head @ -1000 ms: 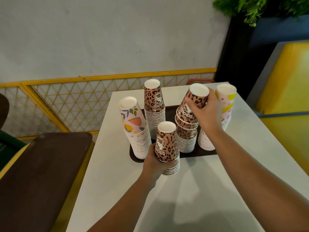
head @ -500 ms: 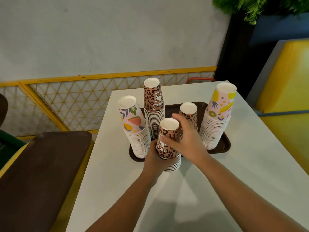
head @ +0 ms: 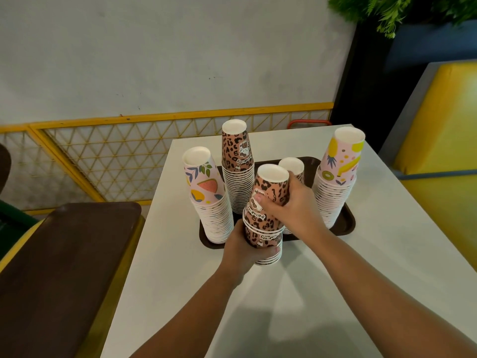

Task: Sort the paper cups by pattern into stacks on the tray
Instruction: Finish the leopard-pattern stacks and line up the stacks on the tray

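A dark brown tray [head: 346, 223] on the white table [head: 284, 293] carries upside-down cup stacks: a fruit-pattern stack [head: 210, 197] at left, a tall leopard stack [head: 237, 171] behind, a short leopard stack [head: 293, 167] mostly hidden by my hand, and a yellow fruit stack [head: 338, 177] at right. At the tray's front edge my left hand [head: 241, 251] grips the lower part of a small leopard stack [head: 265, 244]. My right hand [head: 291, 205] is closed around that stack's top leopard cup [head: 273, 187], which sits raised and tilted.
A second brown tray [head: 59, 267] lies on a yellow seat at left. A yellow lattice rail [head: 124, 161] runs behind the table. A yellow padded bench [head: 438, 140] stands at right, and plant leaves [head: 387, 11] hang at top right.
My right hand left the short leopard stack on the tray, came to the stack in my left hand, and now grips its top cup, which is raised.
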A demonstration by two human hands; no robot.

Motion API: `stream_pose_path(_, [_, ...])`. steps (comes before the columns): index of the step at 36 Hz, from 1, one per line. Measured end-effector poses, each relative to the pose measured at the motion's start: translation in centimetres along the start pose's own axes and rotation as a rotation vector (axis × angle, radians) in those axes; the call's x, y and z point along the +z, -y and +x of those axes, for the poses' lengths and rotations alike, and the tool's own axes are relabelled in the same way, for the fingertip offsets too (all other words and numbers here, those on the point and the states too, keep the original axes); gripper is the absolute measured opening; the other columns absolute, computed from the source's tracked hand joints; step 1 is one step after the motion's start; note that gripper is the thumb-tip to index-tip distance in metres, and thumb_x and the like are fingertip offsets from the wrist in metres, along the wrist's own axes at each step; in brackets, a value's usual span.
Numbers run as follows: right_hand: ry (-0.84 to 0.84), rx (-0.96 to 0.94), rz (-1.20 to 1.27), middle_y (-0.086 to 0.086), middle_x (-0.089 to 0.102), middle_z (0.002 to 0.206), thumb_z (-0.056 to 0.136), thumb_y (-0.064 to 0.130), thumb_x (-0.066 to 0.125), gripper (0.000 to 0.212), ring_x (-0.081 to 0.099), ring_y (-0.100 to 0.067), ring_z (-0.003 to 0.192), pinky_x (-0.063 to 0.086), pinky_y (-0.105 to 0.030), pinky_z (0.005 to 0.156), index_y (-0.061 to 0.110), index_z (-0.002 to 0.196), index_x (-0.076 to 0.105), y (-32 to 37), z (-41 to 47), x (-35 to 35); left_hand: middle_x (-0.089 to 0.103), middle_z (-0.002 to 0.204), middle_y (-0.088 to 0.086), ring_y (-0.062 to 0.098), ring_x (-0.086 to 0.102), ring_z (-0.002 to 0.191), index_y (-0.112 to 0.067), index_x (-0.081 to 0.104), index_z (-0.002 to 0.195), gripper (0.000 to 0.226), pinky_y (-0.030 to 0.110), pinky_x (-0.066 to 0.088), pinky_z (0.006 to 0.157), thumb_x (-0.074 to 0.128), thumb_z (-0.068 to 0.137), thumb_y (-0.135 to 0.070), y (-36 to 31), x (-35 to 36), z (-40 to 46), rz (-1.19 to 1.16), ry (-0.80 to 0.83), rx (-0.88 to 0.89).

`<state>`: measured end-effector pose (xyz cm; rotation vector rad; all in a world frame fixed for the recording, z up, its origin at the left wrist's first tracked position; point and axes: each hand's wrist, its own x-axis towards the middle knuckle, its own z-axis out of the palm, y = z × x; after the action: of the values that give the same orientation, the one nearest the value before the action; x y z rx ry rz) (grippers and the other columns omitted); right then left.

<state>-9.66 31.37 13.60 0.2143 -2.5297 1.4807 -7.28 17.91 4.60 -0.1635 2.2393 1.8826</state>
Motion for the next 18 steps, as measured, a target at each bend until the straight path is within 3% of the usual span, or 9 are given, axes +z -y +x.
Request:
stream_pose_path(2, [-0.035, -0.017, -0.001, 0.009, 0.060, 0.103, 0.071, 0.042, 0.072, 0.058, 0.057, -0.006, 0.098, 0.048, -0.021, 0.083, 0.018, 0.120, 0.050, 0.4, 0.5, -0.5, 0.070, 0.114, -0.006, 0.011, 0.065, 0.107, -0.023, 0.055, 0.123, 0.094, 0.040, 0.055, 0.094, 0.089, 0.036, -0.035, 0.1, 0.0, 0.0, 0.016, -0.005, 0.000])
stream_pose_path(6, [-0.125, -0.050, 0.041, 0.009, 0.062, 0.104, 0.072, 0.039, 0.073, 0.057, 0.057, 0.001, 0.091, 0.043, -0.002, 0.073, 0.016, 0.120, 0.052, 1.8, 1.7, -1.8, 0.069, 0.113, -0.006, 0.011, 0.064, 0.106, -0.023, 0.054, 0.122, 0.099, 0.039, 0.054, 0.094, 0.088, 0.031, -0.039, 0.1, 0.0, -0.1, 0.022, -0.014, -0.032])
stream_pose_path(11, [-0.308, -0.128, 0.062, 0.023, 0.051, 0.096, 0.074, 0.035, 0.073, 0.058, 0.047, 0.020, 0.081, 0.037, 0.006, 0.069, 0.015, 0.123, 0.050, 3.5, 3.6, -3.8, 0.070, 0.111, -0.006, 0.010, 0.065, 0.104, -0.020, 0.055, 0.122, 0.100, 0.035, 0.054, 0.092, 0.087, 0.030, -0.039, 0.2, -0.2, -0.1, 0.005, -0.016, -0.038])
stream_pose_path(18, [-0.444, -0.131, -0.013, 0.017, 0.052, 0.104, 0.074, 0.042, 0.072, 0.061, 0.049, 0.005, 0.095, 0.036, 0.004, 0.073, 0.016, 0.124, 0.048, 3.0, 5.7, -4.6, 0.068, 0.112, -0.006, 0.010, 0.064, 0.105, -0.022, 0.054, 0.121, 0.098, 0.030, 0.054, 0.088, 0.089, 0.031, -0.035, -0.3, -0.3, 0.0, -0.009, -0.015, -0.043])
